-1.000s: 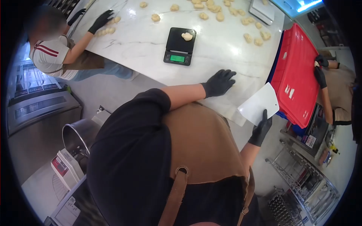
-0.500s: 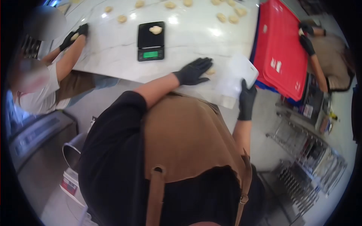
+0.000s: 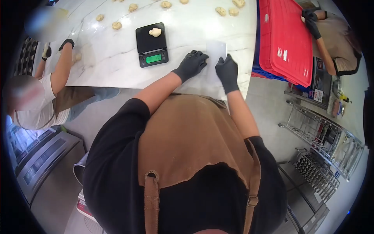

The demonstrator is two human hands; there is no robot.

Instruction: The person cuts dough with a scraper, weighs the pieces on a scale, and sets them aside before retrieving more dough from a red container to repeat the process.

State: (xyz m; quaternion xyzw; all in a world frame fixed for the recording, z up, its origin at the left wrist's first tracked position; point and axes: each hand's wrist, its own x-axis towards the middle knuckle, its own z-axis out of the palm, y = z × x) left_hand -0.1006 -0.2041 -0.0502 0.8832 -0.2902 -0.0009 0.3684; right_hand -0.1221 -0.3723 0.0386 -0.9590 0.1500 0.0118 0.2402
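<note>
My right hand (image 3: 227, 73), in a black glove, grips a white plastic dough scraper (image 3: 217, 48) over the marble worktop; motion blurs the scraper. Just left of it, my gloved left hand (image 3: 191, 66) has its fingers curled in. A small pale piece of dough (image 3: 206, 61) shows at those fingertips, mostly hidden by them. Beyond my left hand stands a black digital scale (image 3: 151, 45) with a lit green display. One lump of dough (image 3: 155, 32) rests on its plate.
Several dough pieces (image 3: 166, 4) lie across the far side of the worktop (image 3: 187, 31). Red lidded crates (image 3: 286, 43) stand along the right edge. A co-worker (image 3: 35, 95) handles dough at the left, and another person (image 3: 337, 43) works beyond the crates. Wire racks (image 3: 323, 136) are at the lower right.
My right hand has swung left and inward with the scraper, from the table's edge to beside my left hand. My left hand's spread fingers have drawn together around the small dough piece.
</note>
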